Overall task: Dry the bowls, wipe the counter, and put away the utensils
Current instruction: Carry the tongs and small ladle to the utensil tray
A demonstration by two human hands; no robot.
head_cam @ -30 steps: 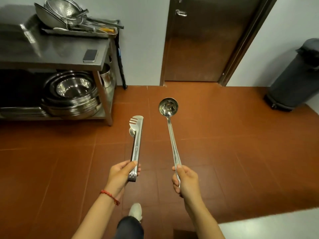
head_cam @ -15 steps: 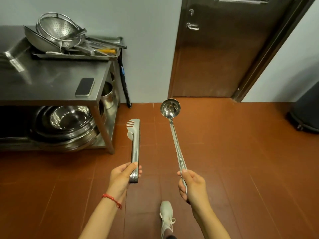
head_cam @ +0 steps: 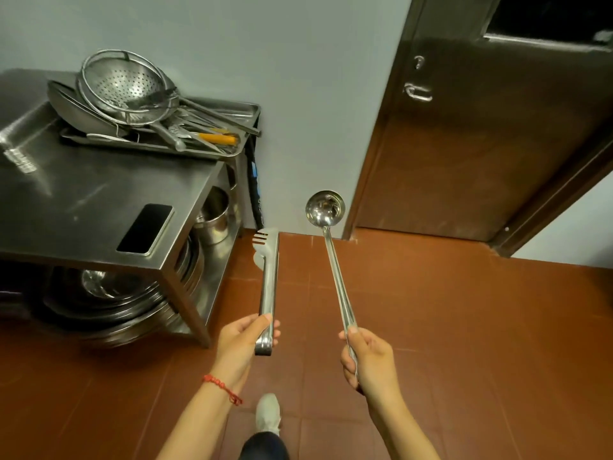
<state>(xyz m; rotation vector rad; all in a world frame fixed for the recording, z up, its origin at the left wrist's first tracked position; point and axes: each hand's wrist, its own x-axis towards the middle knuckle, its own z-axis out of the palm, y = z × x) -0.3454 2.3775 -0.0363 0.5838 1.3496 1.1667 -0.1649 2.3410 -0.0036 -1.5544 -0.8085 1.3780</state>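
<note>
My left hand [head_cam: 242, 343] grips the hinge end of closed steel tongs [head_cam: 268, 277], whose slotted tips point away from me. My right hand [head_cam: 368, 360] holds a long steel ladle [head_cam: 331, 254] by its handle, bowl end forward and facing up. Both utensils hang over the red tiled floor, right of a steel table [head_cam: 83, 200]. At the table's back a metal tray [head_cam: 212, 154] holds a perforated colander [head_cam: 126, 88], a wok and several utensils, one with an orange handle. Stacked steel bowls [head_cam: 109, 300] sit on the shelf under the table.
A black phone [head_cam: 145, 228] lies near the table's front right edge. A small steel pot [head_cam: 214, 217] stands on the lower shelf at the right. A brown metal door [head_cam: 481, 134] is shut ahead on the right. My shoe [head_cam: 268, 413] is on the floor below.
I have walked closer to the table and wall; the table now looms larger at left, and the dark bin at right has left the view. Both hands keep their utensils.
</note>
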